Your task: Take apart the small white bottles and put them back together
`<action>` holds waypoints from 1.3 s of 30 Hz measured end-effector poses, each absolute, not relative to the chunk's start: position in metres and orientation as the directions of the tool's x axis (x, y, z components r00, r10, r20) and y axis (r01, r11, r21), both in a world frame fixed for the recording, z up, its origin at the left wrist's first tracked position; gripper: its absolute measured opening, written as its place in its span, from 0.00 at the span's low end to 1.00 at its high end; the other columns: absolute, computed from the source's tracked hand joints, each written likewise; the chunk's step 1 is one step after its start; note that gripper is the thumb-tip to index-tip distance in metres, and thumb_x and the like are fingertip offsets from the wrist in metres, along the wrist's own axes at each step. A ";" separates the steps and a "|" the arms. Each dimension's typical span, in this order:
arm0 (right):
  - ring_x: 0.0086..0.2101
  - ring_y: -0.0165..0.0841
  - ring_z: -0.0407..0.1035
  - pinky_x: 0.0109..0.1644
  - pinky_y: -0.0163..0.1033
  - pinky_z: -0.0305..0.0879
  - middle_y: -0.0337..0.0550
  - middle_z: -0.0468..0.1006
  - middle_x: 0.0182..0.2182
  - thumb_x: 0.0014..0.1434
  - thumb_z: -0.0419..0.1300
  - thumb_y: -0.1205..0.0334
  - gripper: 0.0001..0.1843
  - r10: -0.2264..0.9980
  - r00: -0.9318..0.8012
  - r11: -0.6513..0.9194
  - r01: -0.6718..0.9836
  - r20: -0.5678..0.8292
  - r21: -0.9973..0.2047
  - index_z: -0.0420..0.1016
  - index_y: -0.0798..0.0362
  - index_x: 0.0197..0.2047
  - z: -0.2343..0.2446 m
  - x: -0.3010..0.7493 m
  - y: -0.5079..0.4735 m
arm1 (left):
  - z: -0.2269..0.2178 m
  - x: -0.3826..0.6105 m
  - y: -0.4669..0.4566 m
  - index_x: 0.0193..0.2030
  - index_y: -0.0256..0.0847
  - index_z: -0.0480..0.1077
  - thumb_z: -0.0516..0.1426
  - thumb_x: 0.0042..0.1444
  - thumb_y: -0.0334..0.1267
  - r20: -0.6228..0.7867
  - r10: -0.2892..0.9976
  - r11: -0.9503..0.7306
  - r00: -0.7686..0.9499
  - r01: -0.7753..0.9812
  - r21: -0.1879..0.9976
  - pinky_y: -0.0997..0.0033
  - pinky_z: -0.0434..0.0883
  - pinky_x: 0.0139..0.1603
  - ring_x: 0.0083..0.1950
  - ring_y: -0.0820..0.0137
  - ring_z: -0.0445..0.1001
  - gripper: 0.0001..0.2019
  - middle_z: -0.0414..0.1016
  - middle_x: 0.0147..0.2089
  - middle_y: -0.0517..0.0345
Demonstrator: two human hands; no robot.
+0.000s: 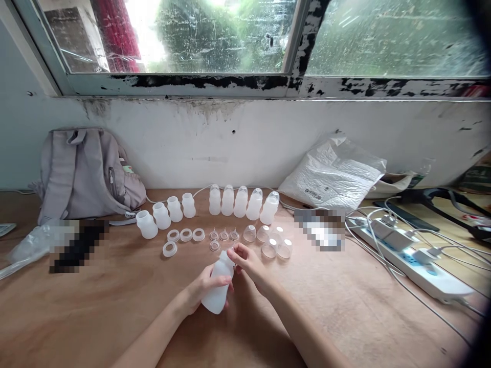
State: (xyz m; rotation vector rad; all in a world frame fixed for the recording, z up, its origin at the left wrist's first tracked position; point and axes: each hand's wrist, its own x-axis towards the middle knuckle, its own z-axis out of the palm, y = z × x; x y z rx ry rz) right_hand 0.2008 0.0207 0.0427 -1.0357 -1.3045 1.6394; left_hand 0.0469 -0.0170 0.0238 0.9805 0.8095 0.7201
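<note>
Forearms: nearest, at seven and five o'clock.
Left grip: wrapped around a white bottle, tilted over the desk.
Right grip: at its neck; cannot tell if pinching.
Teats: bottle's twelve o'clock.
Ring collars: eleven.
Clear caps: half past one.

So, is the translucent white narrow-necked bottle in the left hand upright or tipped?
Tipped: the bottle leans in the left hand, neck slanting toward the right hand.
</note>
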 end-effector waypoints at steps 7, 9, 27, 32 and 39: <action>0.28 0.29 0.63 0.33 0.36 0.58 0.43 0.72 0.34 0.48 0.59 0.58 0.14 0.825 -0.565 -0.262 -0.345 -0.023 -0.901 0.70 0.54 0.39 0.052 0.205 0.016 | 0.028 0.045 -0.024 0.41 0.36 0.62 0.52 0.49 0.44 -0.203 0.767 0.465 0.609 -0.308 0.830 0.76 0.63 0.17 0.19 0.73 0.69 0.16 0.67 0.29 0.56; 0.32 0.30 0.64 0.31 0.35 0.58 0.44 0.71 0.39 0.48 0.59 0.59 0.17 0.823 -0.567 -0.298 -0.395 -0.024 -0.869 0.68 0.52 0.43 0.054 0.205 0.014 | 0.028 0.044 -0.025 0.42 0.36 0.62 0.51 0.49 0.44 -0.182 0.748 0.475 0.638 -0.325 0.818 0.76 0.63 0.17 0.19 0.73 0.69 0.16 0.67 0.29 0.56; 0.22 0.26 0.61 0.29 0.34 0.56 0.35 0.67 0.21 0.48 0.60 0.54 0.14 0.917 -0.388 -0.205 -0.257 -0.094 -0.944 0.65 0.55 0.23 0.038 0.207 0.024 | 0.027 0.041 -0.020 0.44 0.38 0.58 0.52 0.51 0.44 -0.274 0.736 0.490 0.619 -0.208 0.847 0.76 0.65 0.17 0.20 0.72 0.70 0.16 0.69 0.29 0.57; 0.23 0.25 0.60 0.30 0.34 0.56 0.36 0.65 0.20 0.49 0.60 0.57 0.13 0.922 -0.381 -0.181 -0.286 -0.061 -0.941 0.65 0.56 0.21 0.034 0.209 0.026 | 0.025 0.039 -0.017 0.47 0.36 0.58 0.43 0.53 0.56 -0.330 0.682 0.566 0.653 -0.184 0.804 0.76 0.64 0.15 0.18 0.71 0.70 0.25 0.70 0.28 0.54; 0.29 0.29 0.63 0.34 0.35 0.57 0.40 0.70 0.27 0.50 0.59 0.62 0.06 0.918 -0.398 -0.153 -0.364 0.005 -0.919 0.72 0.55 0.32 0.033 0.210 0.027 | 0.023 0.037 -0.015 0.41 0.34 0.63 0.42 0.52 0.59 -0.355 0.680 0.577 0.642 -0.169 0.799 0.74 0.64 0.16 0.19 0.69 0.71 0.28 0.72 0.28 0.52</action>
